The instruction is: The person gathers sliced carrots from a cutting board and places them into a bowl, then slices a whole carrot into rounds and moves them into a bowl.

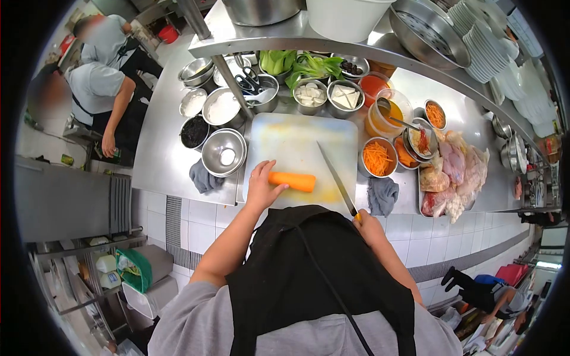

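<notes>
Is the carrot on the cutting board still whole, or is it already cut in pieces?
Whole. The carrot lies in one piece on the cutting board, under the left hand.

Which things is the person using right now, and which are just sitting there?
In use: left hand on the carrot; right hand holding the knife; cutting board.

Just sitting there: bowl of shredded carrot, raw chicken, scissors, grey cloth, greens.

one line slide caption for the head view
Left hand steadies a peeled orange carrot on a white cutting board; right hand holds a long knife.
</notes>
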Demonstrator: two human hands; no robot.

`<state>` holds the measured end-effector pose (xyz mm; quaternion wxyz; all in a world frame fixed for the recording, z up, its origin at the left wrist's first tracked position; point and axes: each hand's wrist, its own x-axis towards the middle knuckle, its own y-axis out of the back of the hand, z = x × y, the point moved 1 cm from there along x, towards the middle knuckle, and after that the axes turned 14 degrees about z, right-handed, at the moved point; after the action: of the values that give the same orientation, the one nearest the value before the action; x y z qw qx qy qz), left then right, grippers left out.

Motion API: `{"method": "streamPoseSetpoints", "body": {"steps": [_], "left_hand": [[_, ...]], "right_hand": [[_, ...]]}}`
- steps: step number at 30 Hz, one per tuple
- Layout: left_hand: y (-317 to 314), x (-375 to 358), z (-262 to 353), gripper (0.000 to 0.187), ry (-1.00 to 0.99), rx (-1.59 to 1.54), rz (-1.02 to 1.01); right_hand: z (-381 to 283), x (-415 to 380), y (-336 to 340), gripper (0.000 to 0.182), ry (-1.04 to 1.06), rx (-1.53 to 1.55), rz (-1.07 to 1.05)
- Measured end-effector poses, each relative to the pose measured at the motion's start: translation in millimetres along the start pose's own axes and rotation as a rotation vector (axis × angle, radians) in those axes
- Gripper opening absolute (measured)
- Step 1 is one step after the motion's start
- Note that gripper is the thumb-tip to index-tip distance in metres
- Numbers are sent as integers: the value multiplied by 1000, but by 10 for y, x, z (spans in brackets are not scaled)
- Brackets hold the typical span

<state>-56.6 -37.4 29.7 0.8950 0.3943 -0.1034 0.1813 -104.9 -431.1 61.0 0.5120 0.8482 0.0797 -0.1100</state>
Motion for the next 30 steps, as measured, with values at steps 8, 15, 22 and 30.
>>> {"method": "streamPoseSetpoints", "body": {"steps": [8,15,22,30], "left_hand": [[-47,-101,64,61,105,116,-139],[-92,-87,75,45,199,-44,-32],[-149,-287,-400,18,302,-212,37],[-96,-221,-386,20,368,-275,120]], "right_hand": [[33,121,-54,36,73,74,52],[-3,55,-117,32,82,64,78],[31,-29,-183,37,16,63,104],[-12,-39,-249,37,-2,48,53]]}}
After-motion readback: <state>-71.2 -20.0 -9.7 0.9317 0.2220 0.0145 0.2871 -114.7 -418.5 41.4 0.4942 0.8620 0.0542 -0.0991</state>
